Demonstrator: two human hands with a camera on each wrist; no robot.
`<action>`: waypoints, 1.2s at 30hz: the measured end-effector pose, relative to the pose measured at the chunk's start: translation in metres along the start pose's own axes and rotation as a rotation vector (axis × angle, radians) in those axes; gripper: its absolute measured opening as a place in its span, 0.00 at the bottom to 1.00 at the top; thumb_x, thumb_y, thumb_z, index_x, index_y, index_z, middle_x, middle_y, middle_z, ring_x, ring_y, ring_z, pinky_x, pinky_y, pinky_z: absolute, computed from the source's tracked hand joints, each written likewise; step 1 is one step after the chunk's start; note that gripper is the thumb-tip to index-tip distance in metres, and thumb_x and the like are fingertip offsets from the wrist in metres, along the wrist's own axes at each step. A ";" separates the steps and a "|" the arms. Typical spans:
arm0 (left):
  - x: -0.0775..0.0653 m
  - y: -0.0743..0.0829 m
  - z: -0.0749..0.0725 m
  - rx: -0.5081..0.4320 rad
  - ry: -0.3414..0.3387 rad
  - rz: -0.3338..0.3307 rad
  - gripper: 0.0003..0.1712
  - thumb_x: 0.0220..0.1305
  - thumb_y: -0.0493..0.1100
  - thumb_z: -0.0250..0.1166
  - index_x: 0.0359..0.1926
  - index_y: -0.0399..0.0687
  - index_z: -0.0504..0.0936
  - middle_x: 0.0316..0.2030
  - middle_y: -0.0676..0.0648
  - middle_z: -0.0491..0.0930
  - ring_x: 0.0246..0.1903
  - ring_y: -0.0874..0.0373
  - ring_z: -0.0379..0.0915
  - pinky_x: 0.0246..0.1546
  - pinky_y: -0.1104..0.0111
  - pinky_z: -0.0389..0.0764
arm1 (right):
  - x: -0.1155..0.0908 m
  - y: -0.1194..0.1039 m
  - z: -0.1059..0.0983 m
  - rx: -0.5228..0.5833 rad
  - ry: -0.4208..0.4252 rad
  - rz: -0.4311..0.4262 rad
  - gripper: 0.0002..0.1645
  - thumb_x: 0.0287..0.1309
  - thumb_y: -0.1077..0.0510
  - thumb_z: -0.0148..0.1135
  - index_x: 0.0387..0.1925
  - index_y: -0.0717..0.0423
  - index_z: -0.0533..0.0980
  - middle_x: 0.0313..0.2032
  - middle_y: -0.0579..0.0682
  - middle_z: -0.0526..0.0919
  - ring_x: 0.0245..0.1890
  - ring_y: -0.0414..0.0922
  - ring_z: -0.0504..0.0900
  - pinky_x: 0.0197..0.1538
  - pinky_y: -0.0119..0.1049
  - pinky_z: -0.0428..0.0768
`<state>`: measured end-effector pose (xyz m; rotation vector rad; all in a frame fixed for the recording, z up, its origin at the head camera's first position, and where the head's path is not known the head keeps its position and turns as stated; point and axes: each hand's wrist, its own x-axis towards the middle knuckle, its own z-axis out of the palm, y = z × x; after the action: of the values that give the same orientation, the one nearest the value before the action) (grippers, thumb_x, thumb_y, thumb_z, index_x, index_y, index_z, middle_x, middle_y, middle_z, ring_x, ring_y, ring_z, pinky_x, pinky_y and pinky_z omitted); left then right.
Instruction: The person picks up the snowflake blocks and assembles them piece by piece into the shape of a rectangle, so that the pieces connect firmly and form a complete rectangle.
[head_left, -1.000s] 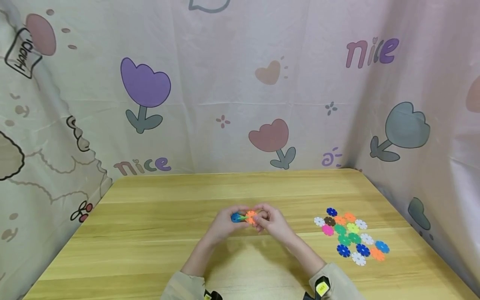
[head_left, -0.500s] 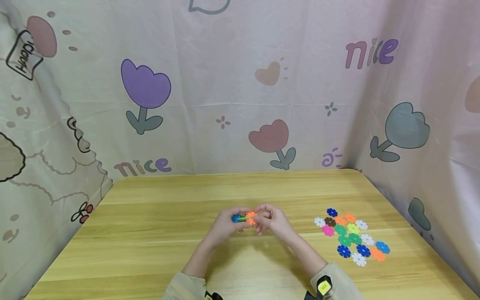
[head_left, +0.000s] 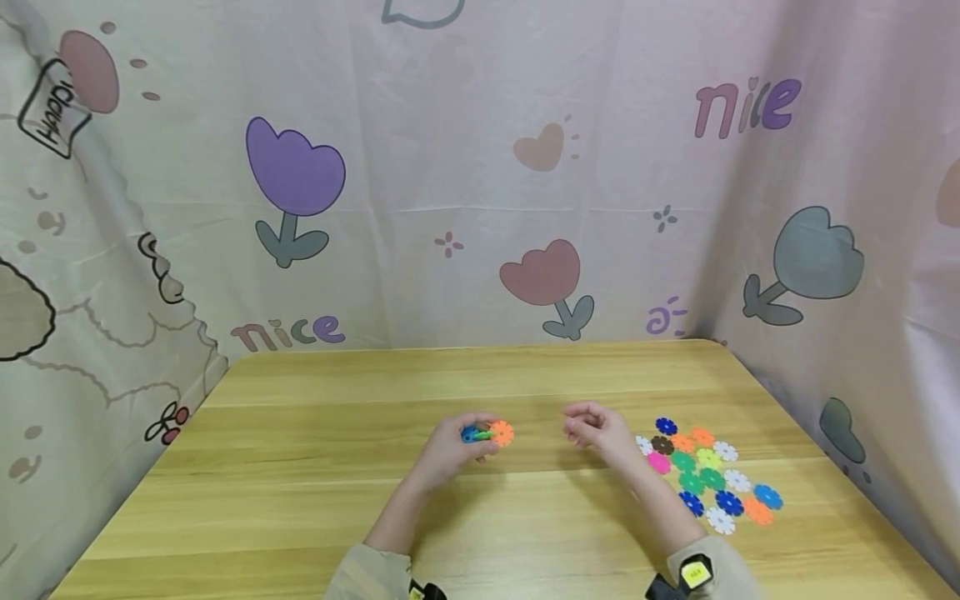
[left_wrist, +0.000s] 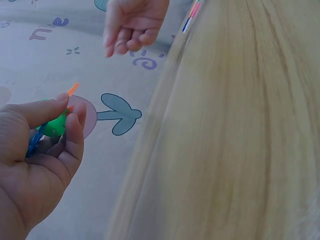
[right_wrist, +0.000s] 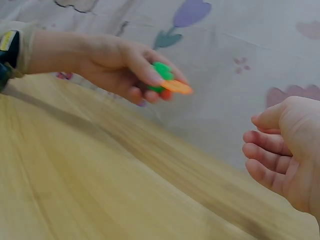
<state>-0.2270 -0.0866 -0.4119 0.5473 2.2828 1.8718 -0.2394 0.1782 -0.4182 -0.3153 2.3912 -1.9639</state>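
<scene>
Joined toothed discs, one set [head_left: 502, 433]: blue, green and orange; raised above the middle of the bench, orange end toward the right.
Left hand [head_left: 451, 450]: thumb and fingers pinching the set.
Right hand [head_left: 606, 437]: nothing held; fingers loosely curled, just above the bench, between the set and the loose discs.
Loose discs [head_left: 712, 479], one cluster: dark blue, light blue, white, brown, orange, pink, green, yellow; lying flat, right side, partly behind the right forearm.
Bench [head_left: 285, 475]: pale yellow wood-grain top, lengthwise banding, rounded far right corner, soft arm shadows.
Sleeves [head_left: 367, 573]: beige; black wrist straps with yellow labels.
Cloth hangings [head_left: 420, 167]: pale, creased, at back and both sides; printed with purple tulip [head_left: 296, 171], pink tulip [head_left: 542, 273], grey-green tulip [head_left: 817, 254], cherries [head_left: 167, 423], "nice" lettering [head_left: 750, 108].
</scene>
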 end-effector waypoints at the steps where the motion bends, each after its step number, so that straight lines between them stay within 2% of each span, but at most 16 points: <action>1: 0.000 0.000 0.000 0.001 -0.001 0.001 0.20 0.56 0.36 0.66 0.51 0.37 0.77 0.36 0.45 0.77 0.32 0.45 0.75 0.34 0.54 0.80 | -0.001 0.001 -0.007 -0.011 0.020 0.013 0.22 0.58 0.64 0.58 0.50 0.76 0.68 0.33 0.58 0.80 0.31 0.42 0.78 0.36 0.38 0.80; 6: -0.001 0.000 0.000 -0.006 -0.007 0.013 0.21 0.55 0.37 0.67 0.51 0.37 0.77 0.38 0.44 0.77 0.30 0.52 0.75 0.33 0.55 0.80 | -0.008 0.010 -0.041 -0.065 0.107 0.081 0.22 0.59 0.62 0.58 0.51 0.74 0.69 0.38 0.63 0.79 0.34 0.47 0.78 0.37 0.38 0.80; 8: -0.002 0.000 0.001 -0.007 -0.008 0.015 0.21 0.55 0.37 0.67 0.51 0.37 0.77 0.38 0.44 0.77 0.29 0.52 0.75 0.33 0.55 0.80 | -0.010 0.014 -0.055 -0.100 0.131 0.096 0.23 0.59 0.61 0.59 0.51 0.73 0.69 0.37 0.61 0.79 0.33 0.48 0.78 0.36 0.37 0.80; 12: -0.002 0.000 0.001 -0.008 -0.015 0.020 0.21 0.55 0.36 0.66 0.51 0.35 0.77 0.39 0.43 0.77 0.30 0.48 0.76 0.32 0.57 0.81 | -0.015 0.022 -0.079 -0.176 0.143 0.109 0.24 0.59 0.60 0.59 0.51 0.74 0.69 0.36 0.54 0.78 0.33 0.43 0.77 0.36 0.34 0.79; 16: -0.003 0.001 0.002 -0.017 -0.020 0.017 0.21 0.55 0.36 0.66 0.51 0.34 0.77 0.39 0.43 0.77 0.30 0.46 0.76 0.32 0.58 0.81 | -0.018 0.028 -0.093 -0.275 0.141 0.147 0.23 0.60 0.59 0.59 0.51 0.73 0.70 0.37 0.52 0.78 0.34 0.39 0.75 0.35 0.31 0.77; 22: -0.003 0.003 0.002 -0.019 -0.015 0.004 0.21 0.56 0.36 0.65 0.52 0.35 0.76 0.39 0.43 0.77 0.29 0.51 0.76 0.33 0.57 0.80 | -0.018 0.035 -0.101 -0.472 0.108 0.144 0.20 0.56 0.58 0.63 0.46 0.69 0.75 0.35 0.52 0.79 0.33 0.43 0.74 0.34 0.32 0.74; 27: -0.001 0.004 0.002 -0.010 -0.008 -0.009 0.21 0.56 0.35 0.65 0.52 0.35 0.76 0.40 0.43 0.77 0.29 0.55 0.75 0.34 0.57 0.81 | -0.017 0.038 -0.102 -0.575 0.067 0.138 0.20 0.52 0.57 0.66 0.43 0.68 0.76 0.33 0.51 0.78 0.32 0.44 0.73 0.34 0.34 0.73; 33: -0.002 0.008 0.002 -0.020 -0.022 -0.009 0.20 0.56 0.31 0.63 0.51 0.31 0.76 0.39 0.41 0.77 0.31 0.45 0.75 0.36 0.50 0.79 | -0.018 0.038 -0.100 -0.680 0.034 0.111 0.19 0.50 0.57 0.68 0.41 0.67 0.76 0.33 0.52 0.76 0.32 0.45 0.71 0.34 0.36 0.72; 36: -0.003 0.010 0.002 -0.026 -0.024 -0.015 0.20 0.56 0.31 0.64 0.51 0.31 0.76 0.38 0.41 0.77 0.31 0.45 0.76 0.37 0.49 0.78 | -0.018 0.038 -0.097 -0.692 0.036 0.115 0.17 0.49 0.59 0.68 0.38 0.66 0.76 0.33 0.52 0.75 0.31 0.46 0.70 0.34 0.36 0.71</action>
<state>-0.2217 -0.0838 -0.4034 0.5445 2.2381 1.8751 -0.2420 0.2825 -0.4370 -0.1436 2.9541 -1.0450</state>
